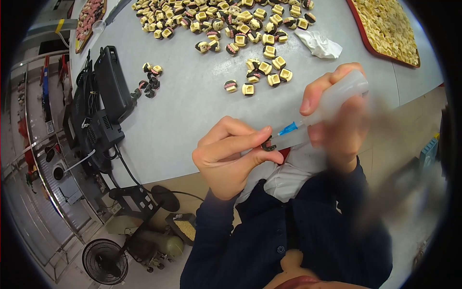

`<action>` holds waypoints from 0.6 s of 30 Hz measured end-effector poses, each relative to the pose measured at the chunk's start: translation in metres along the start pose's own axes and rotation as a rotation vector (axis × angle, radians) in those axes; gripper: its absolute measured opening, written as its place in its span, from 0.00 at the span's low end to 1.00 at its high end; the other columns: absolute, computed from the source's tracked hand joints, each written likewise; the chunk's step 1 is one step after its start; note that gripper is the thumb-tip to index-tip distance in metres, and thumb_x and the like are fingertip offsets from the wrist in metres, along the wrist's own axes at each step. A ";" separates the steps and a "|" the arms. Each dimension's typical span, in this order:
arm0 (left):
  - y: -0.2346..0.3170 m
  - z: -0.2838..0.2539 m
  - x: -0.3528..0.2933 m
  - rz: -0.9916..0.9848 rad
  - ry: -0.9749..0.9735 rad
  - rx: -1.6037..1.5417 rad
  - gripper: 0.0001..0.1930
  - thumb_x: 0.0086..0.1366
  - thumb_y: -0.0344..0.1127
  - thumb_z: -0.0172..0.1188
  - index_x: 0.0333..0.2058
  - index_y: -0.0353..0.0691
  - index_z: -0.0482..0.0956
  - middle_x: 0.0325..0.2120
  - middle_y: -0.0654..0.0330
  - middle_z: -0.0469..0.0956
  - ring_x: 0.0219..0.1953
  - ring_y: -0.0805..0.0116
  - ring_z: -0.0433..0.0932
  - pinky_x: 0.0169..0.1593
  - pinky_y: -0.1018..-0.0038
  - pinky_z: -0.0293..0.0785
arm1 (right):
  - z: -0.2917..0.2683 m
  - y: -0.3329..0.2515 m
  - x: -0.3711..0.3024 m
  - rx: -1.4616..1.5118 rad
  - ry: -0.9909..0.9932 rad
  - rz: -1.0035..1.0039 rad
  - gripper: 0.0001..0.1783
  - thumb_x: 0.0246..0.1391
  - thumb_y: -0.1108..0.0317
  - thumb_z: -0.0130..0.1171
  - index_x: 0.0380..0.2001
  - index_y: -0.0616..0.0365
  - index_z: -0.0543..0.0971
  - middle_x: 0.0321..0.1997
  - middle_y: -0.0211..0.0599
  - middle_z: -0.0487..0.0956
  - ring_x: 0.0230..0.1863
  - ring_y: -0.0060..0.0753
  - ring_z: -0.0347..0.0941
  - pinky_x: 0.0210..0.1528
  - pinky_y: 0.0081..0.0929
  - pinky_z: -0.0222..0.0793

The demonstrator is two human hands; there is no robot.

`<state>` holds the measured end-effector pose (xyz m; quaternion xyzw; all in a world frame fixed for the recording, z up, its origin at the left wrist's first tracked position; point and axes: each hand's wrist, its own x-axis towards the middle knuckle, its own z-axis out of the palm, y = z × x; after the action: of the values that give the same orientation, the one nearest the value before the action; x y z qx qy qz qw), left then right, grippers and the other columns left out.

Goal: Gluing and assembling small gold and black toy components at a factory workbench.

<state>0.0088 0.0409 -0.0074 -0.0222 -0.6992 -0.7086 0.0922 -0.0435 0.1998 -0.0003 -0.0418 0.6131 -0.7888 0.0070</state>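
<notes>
Plastic bottle (340,92) grasped in the right hand (345,137) points its blue nozzle (288,128) at a dark piece (269,144) the left hand (228,153) pinches.

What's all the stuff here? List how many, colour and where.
table: one, grey, centre
small part: one, dark, centre
squeeze bottle: one, translucent, right of centre
needle tip: one, blue, on squeeze bottle
block pieces: dozens, cream, black and pink, on table
large tray: one, red, upper right
loose parts: many, cream, in large tray
crumpled sheet: one, white, near large tray
pink pieces: many, pink, upper left
black case: one, black, table's left
fan: one, black, lower left
sleeves: two, dark blue, lower centre
left hand: one, bare, pinching small part
right hand: one, bare, around squeeze bottle
</notes>
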 end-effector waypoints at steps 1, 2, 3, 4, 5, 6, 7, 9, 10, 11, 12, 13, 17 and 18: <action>0.000 0.000 0.000 0.001 0.000 0.001 0.22 0.36 0.18 0.71 0.35 0.34 0.81 0.25 0.60 0.74 0.27 0.75 0.74 0.29 0.82 0.70 | -0.002 0.001 0.000 -0.005 0.005 -0.004 0.30 0.57 0.38 0.39 0.42 0.56 0.59 0.23 0.37 0.72 0.06 0.15 0.50 0.09 0.11 0.44; 0.001 0.000 0.000 -0.011 0.009 -0.042 0.21 0.36 0.17 0.70 0.35 0.34 0.81 0.25 0.60 0.74 0.27 0.74 0.74 0.29 0.82 0.71 | -0.004 0.000 0.001 -0.006 0.005 -0.004 0.30 0.57 0.38 0.39 0.42 0.56 0.59 0.23 0.37 0.72 0.06 0.15 0.50 0.09 0.11 0.44; 0.001 0.000 0.000 -0.023 0.017 -0.086 0.21 0.37 0.17 0.70 0.35 0.34 0.81 0.25 0.59 0.74 0.27 0.73 0.74 0.30 0.82 0.72 | -0.006 -0.001 0.002 0.072 -0.015 -0.015 0.27 0.58 0.42 0.41 0.40 0.58 0.60 0.26 0.44 0.74 0.10 0.18 0.57 0.12 0.12 0.52; 0.001 -0.001 0.000 -0.021 0.017 -0.087 0.21 0.37 0.17 0.70 0.35 0.34 0.81 0.25 0.59 0.74 0.27 0.73 0.74 0.30 0.82 0.72 | -0.009 -0.002 0.002 0.149 -0.035 -0.026 0.24 0.59 0.46 0.43 0.38 0.61 0.60 0.28 0.52 0.77 0.14 0.21 0.64 0.16 0.14 0.60; 0.000 -0.003 0.000 -0.051 0.033 -0.164 0.21 0.37 0.17 0.70 0.35 0.33 0.81 0.25 0.59 0.73 0.27 0.72 0.75 0.30 0.81 0.73 | -0.012 0.001 0.002 0.148 -0.035 -0.028 0.24 0.59 0.46 0.43 0.38 0.61 0.60 0.28 0.52 0.77 0.14 0.21 0.64 0.16 0.14 0.60; -0.001 -0.005 0.000 -0.081 0.050 -0.241 0.20 0.37 0.17 0.69 0.35 0.33 0.81 0.25 0.59 0.73 0.27 0.71 0.75 0.30 0.80 0.74 | -0.016 0.006 0.002 0.164 -0.022 -0.040 0.24 0.60 0.46 0.42 0.39 0.61 0.61 0.30 0.53 0.77 0.16 0.20 0.65 0.20 0.14 0.62; -0.001 -0.007 0.000 -0.076 0.051 -0.242 0.20 0.37 0.17 0.69 0.35 0.33 0.81 0.25 0.59 0.73 0.27 0.71 0.75 0.30 0.80 0.74 | -0.017 0.010 0.002 0.179 -0.011 -0.052 0.25 0.60 0.46 0.41 0.39 0.61 0.61 0.32 0.54 0.77 0.19 0.20 0.66 0.23 0.14 0.63; -0.003 -0.011 -0.001 -0.116 0.061 -0.341 0.20 0.38 0.19 0.70 0.36 0.32 0.80 0.26 0.60 0.72 0.28 0.70 0.74 0.30 0.79 0.73 | -0.018 0.012 0.003 0.219 0.025 -0.103 0.23 0.61 0.48 0.42 0.40 0.61 0.61 0.35 0.55 0.76 0.23 0.20 0.66 0.27 0.15 0.64; -0.002 -0.012 0.000 -0.109 0.062 -0.347 0.20 0.38 0.19 0.70 0.36 0.32 0.80 0.26 0.60 0.72 0.28 0.70 0.74 0.30 0.79 0.73 | -0.018 0.011 0.005 0.263 0.059 -0.151 0.22 0.61 0.50 0.42 0.41 0.61 0.61 0.38 0.57 0.76 0.26 0.20 0.66 0.31 0.16 0.65; -0.002 -0.012 0.001 -0.134 0.072 -0.423 0.21 0.38 0.22 0.71 0.36 0.32 0.80 0.26 0.60 0.71 0.28 0.71 0.73 0.30 0.78 0.73 | -0.025 0.011 0.007 0.253 0.057 -0.157 0.22 0.61 0.50 0.42 0.41 0.61 0.61 0.38 0.57 0.76 0.26 0.20 0.66 0.31 0.16 0.65; -0.002 -0.012 0.002 -0.158 0.082 -0.500 0.21 0.39 0.25 0.72 0.37 0.33 0.80 0.26 0.61 0.71 0.28 0.71 0.73 0.30 0.78 0.72 | -0.035 0.011 0.009 0.211 0.033 -0.195 0.21 0.61 0.51 0.43 0.41 0.62 0.61 0.43 0.59 0.74 0.28 0.21 0.67 0.33 0.17 0.65; -0.001 -0.014 0.001 -0.150 0.081 -0.515 0.21 0.39 0.25 0.72 0.37 0.33 0.80 0.26 0.61 0.71 0.28 0.71 0.73 0.30 0.78 0.72 | -0.040 0.008 0.011 0.167 0.007 -0.234 0.21 0.61 0.53 0.44 0.42 0.62 0.61 0.47 0.61 0.71 0.31 0.23 0.68 0.35 0.18 0.65; -0.007 -0.010 0.000 -0.179 0.117 -0.507 0.22 0.41 0.35 0.73 0.37 0.34 0.80 0.27 0.62 0.69 0.28 0.72 0.70 0.29 0.79 0.69 | -0.051 0.001 0.009 -0.230 0.072 -0.350 0.18 0.51 0.80 0.55 0.43 0.62 0.62 0.45 0.52 0.70 0.38 0.32 0.71 0.43 0.25 0.68; -0.006 -0.012 -0.001 -0.174 0.134 -0.467 0.22 0.42 0.38 0.73 0.37 0.35 0.80 0.27 0.63 0.69 0.28 0.72 0.69 0.29 0.79 0.68 | -0.059 0.004 0.009 -0.400 0.058 -0.356 0.20 0.48 0.80 0.56 0.42 0.58 0.62 0.48 0.52 0.70 0.44 0.36 0.72 0.48 0.27 0.68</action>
<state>0.0098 0.0289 -0.0140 0.0643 -0.5082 -0.8560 0.0696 -0.0570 0.2549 -0.0177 -0.1271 0.7396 -0.6418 -0.1578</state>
